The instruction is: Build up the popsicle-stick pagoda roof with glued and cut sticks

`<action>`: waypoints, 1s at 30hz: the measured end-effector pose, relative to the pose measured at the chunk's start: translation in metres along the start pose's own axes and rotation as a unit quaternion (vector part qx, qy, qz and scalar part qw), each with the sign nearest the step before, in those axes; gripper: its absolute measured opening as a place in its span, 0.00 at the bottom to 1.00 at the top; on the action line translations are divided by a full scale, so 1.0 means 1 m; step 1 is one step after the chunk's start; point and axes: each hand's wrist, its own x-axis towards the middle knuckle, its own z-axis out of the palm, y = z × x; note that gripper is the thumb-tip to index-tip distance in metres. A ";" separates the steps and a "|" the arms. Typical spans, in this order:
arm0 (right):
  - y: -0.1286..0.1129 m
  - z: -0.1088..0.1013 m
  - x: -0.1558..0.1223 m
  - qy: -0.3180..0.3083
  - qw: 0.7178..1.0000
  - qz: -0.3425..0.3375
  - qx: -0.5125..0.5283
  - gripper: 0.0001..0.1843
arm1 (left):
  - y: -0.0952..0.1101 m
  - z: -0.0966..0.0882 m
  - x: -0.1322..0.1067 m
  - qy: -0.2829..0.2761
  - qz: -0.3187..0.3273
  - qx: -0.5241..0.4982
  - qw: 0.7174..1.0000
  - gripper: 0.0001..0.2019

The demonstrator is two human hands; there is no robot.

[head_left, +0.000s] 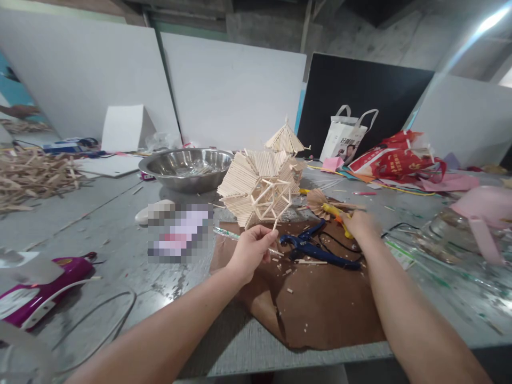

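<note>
My left hand is closed in a pinch on a thin wooden stick at the lower edge of a model built of wooden sticks. The model has flat slatted panels around an open lattice; whether the pinched stick is joined to it I cannot tell. Off to the right, my right hand, slightly blurred, is wrapped around a yellow hot glue gun whose nozzle end points left, towards the model. Blue-handled cutting pliers lie between my hands on a brown cloth, among small stick offcuts.
Behind stands a pointed stick roof. A steel basin is at back left, with a stick pile farther left. A purple heat tool and its cable lie at near left. A pink-lidded jug stands right.
</note>
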 end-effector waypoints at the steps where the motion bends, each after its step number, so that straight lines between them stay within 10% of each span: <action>1: -0.005 -0.005 -0.007 0.050 0.998 -0.036 -0.015 0.17 | 0.000 0.000 0.000 -0.001 -0.005 -0.006 1.000 0.13; 4: -0.029 -0.014 -0.039 0.188 0.945 -0.264 0.032 0.11 | 0.000 0.000 -0.001 -0.006 -0.025 -0.017 1.000 0.13; 7: -0.057 -0.013 -0.081 0.211 0.825 -0.519 0.075 0.11 | -0.003 0.000 0.000 -0.020 -0.038 -0.035 0.998 0.14; 12: -0.079 -0.003 -0.120 0.184 0.732 -0.656 0.034 0.13 | -0.006 0.002 -0.001 -0.041 -0.039 -0.073 0.996 0.13; 23: -0.077 0.000 -0.119 0.212 0.724 -0.650 0.093 0.12 | 0.000 0.006 -0.009 -0.069 -0.026 -0.023 0.997 0.13; 30: -0.094 -0.007 -0.113 0.123 0.800 -0.495 0.317 0.10 | 0.001 0.003 -0.007 -0.060 0.019 0.011 0.998 0.15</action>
